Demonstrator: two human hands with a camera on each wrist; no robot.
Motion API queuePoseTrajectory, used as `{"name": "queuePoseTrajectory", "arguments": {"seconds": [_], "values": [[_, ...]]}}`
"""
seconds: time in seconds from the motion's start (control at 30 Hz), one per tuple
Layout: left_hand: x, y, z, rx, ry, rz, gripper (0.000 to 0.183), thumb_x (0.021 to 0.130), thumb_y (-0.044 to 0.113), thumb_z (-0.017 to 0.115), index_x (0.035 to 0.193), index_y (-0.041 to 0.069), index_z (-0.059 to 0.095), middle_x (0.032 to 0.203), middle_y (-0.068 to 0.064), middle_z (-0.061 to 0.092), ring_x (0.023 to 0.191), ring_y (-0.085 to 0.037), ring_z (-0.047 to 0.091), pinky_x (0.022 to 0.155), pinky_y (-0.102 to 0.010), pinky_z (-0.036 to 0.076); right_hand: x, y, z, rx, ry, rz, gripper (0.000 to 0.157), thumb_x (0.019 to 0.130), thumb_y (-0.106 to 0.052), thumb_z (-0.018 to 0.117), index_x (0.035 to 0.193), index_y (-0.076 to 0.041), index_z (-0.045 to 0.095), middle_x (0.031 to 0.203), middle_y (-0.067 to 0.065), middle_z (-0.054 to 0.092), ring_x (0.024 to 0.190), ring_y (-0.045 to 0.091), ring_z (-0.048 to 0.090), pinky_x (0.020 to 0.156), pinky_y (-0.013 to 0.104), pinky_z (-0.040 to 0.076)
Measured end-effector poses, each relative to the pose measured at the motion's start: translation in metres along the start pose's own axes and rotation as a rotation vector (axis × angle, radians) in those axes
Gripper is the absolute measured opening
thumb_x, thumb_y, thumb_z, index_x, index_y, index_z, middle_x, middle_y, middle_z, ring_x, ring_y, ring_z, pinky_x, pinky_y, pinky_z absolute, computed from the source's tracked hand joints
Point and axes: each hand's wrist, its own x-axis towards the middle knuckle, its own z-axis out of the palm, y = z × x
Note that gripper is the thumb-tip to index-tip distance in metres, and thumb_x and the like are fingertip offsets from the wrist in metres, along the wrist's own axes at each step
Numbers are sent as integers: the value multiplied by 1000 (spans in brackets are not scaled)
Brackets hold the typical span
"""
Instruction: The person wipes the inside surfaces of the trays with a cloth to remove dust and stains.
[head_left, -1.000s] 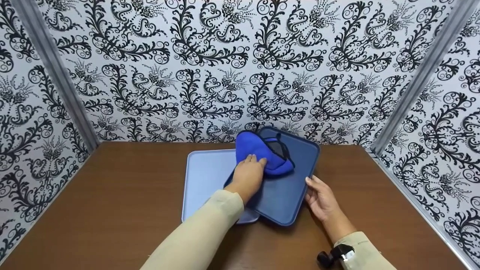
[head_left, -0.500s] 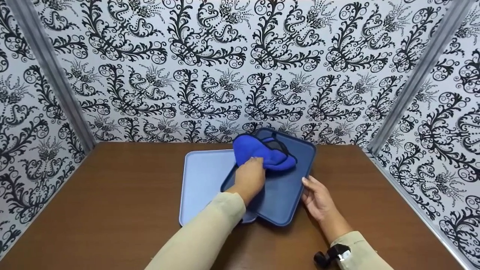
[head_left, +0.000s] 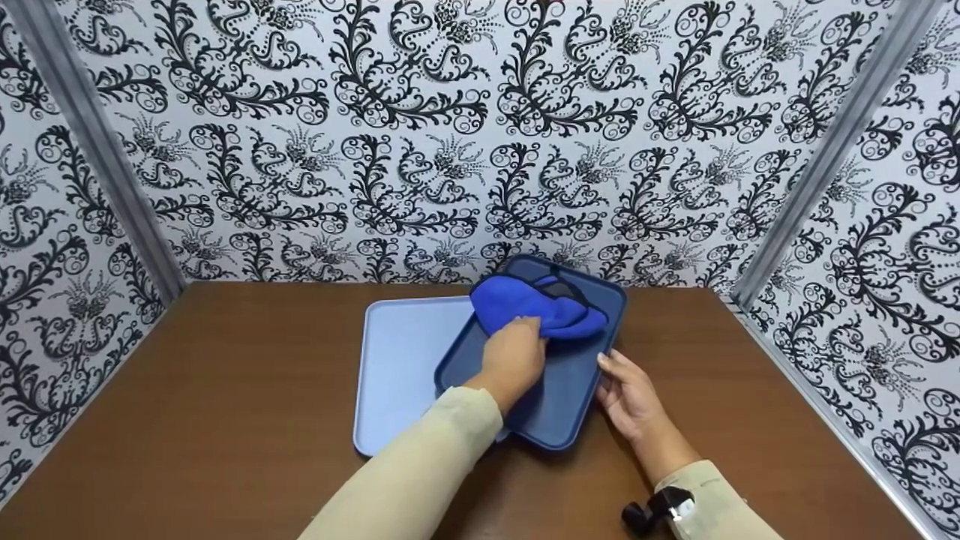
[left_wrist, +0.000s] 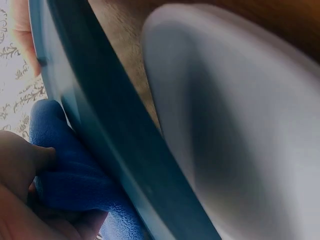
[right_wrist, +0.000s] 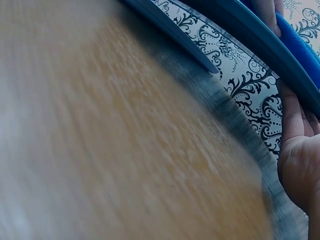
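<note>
In the head view, a dark blue tray is held tilted, overlapping a light blue tray. Bunched on its upper half is a blue cloth with black edging and a dark grey patch. My left hand grips the cloth against the tray's surface; in the left wrist view, thumb and fingers of that hand pinch the blue cloth. At the right rim my right hand holds the dark tray, thumb on the edge and fingers beneath, as the right wrist view also shows.
A brown wooden table lies beneath the trays. Black-and-white patterned walls close off the back and both sides, with grey strips at the corners. A black device is strapped to my right wrist.
My left hand's fingers have curled into the cloth, and hand and cloth have slid rightward over the dark tray. My right hand keeps its hold on the rim. The whole view has shifted slightly.
</note>
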Motion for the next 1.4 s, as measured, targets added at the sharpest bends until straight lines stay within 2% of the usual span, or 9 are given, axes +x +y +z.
{"name": "queuePoseTrajectory", "arguments": {"seconds": [0.3,0.53,0.7,0.83,0.93,1.03,1.1,1.23,1.4], "values": [[2,15,5,-10,-39,21,18,105,28,59,102,14,69,109,-7,77,102,-27,74,86,-45,61,1,0,1,15,-7,23,27,108,-2,42,111,-10,67,96,2,78,87,11,76,79,25,62],[0,32,5,-21,-86,10,24,107,30,56,119,16,71,122,-6,76,112,-24,73,94,-41,60,0,2,2,9,-7,23,25,107,-1,42,114,-9,64,100,2,77,89,11,75,80,25,62],[-2,42,6,2,-89,51,30,105,26,59,131,16,69,126,-6,76,114,-23,73,95,-38,60,0,2,1,28,-37,12,25,106,2,41,110,-9,63,97,0,76,87,9,74,78,24,61],[0,47,5,67,-161,92,41,105,22,57,146,23,61,141,-2,68,131,-19,65,106,-36,55,0,2,0,41,-65,-5,29,105,4,40,105,-11,65,93,-3,75,86,7,73,79,22,60],[2,48,3,119,-226,131,48,105,17,55,150,33,56,149,-3,62,141,-21,56,113,-38,50,0,1,0,49,-59,-8,34,104,5,40,99,-12,68,88,-5,74,83,6,70,76,22,59],[3,48,-1,190,-263,175,49,107,16,50,150,39,56,154,-8,57,146,-25,51,116,-40,47,0,1,1,43,-43,2,38,102,7,39,95,-13,70,86,-5,74,80,6,69,74,22,58],[3,47,-3,260,-262,207,47,108,17,47,149,39,57,155,-11,55,147,-26,50,117,-40,47,0,0,1,35,-41,1,38,101,8,39,96,-12,71,87,-5,75,81,6,69,75,22,58],[5,40,-5,395,-215,262,44,108,19,46,147,37,59,153,-14,56,144,-28,52,115,-39,48,-1,0,1,29,-65,6,36,102,8,40,99,-10,71,92,-3,77,85,8,73,77,24,61],[9,25,-9,449,-203,268,44,108,18,47,148,34,58,154,-17,54,145,-31,51,117,-41,46,-1,3,4,4,-58,32,27,105,2,43,109,-10,66,95,0,76,86,11,74,79,27,62]]}}
